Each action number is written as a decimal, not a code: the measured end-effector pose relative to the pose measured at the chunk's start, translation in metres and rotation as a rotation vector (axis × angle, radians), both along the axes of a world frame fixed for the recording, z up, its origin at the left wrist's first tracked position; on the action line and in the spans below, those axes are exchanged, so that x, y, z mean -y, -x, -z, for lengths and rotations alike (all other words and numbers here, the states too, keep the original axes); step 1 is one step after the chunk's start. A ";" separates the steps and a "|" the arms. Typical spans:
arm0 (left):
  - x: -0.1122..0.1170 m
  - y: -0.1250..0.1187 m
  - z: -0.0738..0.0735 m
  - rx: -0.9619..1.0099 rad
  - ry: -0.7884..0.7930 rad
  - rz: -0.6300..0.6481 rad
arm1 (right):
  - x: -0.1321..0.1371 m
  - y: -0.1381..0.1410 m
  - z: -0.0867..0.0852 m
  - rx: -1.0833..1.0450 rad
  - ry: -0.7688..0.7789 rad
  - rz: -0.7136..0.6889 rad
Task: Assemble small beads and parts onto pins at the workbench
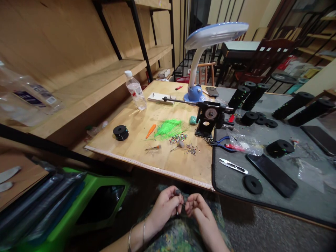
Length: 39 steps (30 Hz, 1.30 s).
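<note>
My left hand (pixel 166 204) is closed in a pinch above my lap, just off the table's front edge. A small dark thing (pixel 177 192) shows at its fingertips, too small to name. Close beside it my right hand (pixel 198 209) has its fingers pressed together; what they hold, if anything, I cannot make out. On the table ahead lie a heap of bright green strands (pixel 169 128), many-coloured beads (pixel 178 138) and small metal pieces (pixel 191 149). An orange-handled tool (pixel 151 131) rests left of the strands.
A hand-cranked winder (pixel 207 117) stands mid-table before a desk lamp (pixel 195 92). Thread snips (pixel 233 166), blue-handled pliers (pixel 223 143), a phone (pixel 271 175) and black foam spools (pixel 252 184) lie on the grey mat (pixel 228 190). A water bottle (pixel 135 91) stands back left; a green stool (pixel 105 182) is lower left.
</note>
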<state>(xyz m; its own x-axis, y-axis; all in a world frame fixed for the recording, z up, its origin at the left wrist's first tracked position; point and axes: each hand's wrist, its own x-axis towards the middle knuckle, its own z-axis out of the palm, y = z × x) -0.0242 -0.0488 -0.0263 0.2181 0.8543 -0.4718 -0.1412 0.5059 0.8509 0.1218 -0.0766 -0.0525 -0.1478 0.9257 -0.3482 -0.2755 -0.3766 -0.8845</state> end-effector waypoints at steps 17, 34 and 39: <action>-0.001 0.003 0.003 0.019 -0.034 -0.032 | -0.003 0.000 0.003 -0.125 0.011 -0.010; 0.005 -0.001 -0.012 -0.385 -0.675 0.454 | -0.007 -0.004 0.005 0.065 0.040 0.143; 0.005 -0.004 -0.003 -0.470 -0.689 0.494 | -0.008 -0.004 0.003 0.127 0.013 0.111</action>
<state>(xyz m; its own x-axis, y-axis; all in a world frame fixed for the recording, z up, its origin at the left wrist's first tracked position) -0.0206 -0.0534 -0.0234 0.5440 0.8385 -0.0324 0.3834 -0.2141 0.8984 0.1256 -0.0690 -0.0554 0.0013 0.9292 -0.3695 -0.2019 -0.3617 -0.9102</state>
